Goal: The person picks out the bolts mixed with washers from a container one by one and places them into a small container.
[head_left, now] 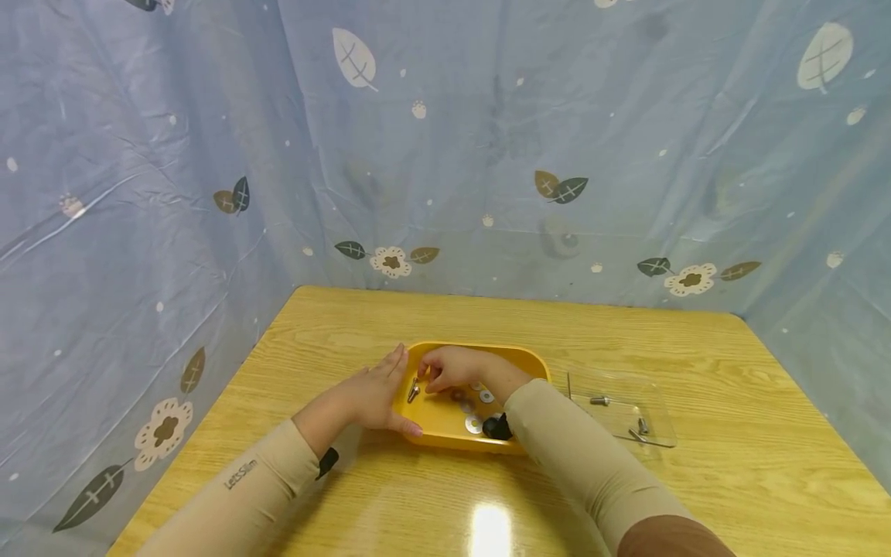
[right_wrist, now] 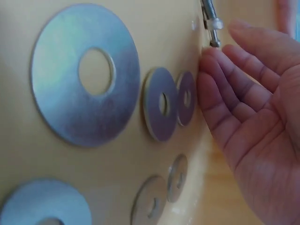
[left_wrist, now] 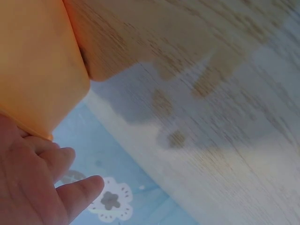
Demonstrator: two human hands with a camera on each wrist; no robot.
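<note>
My left hand rests against the left end of a yellow tray, its fingers along the rim and its thumb over the front edge. In the left wrist view, two fingers extend past the rim. Reaching inside the tray, my right hand has relaxed fingers, its fingertips at the tray floor near small metal bolts. The right wrist view shows a gap between thumb and fingers, with nothing held there, and a bolt just beyond the fingertips. Several flat metal washers lie beside the hand.
A clear plastic tray stands to the right, partly behind the right forearm, with loose bolts and a thin metal rod. Patterned blue cloth hangs behind and beside the wooden table.
</note>
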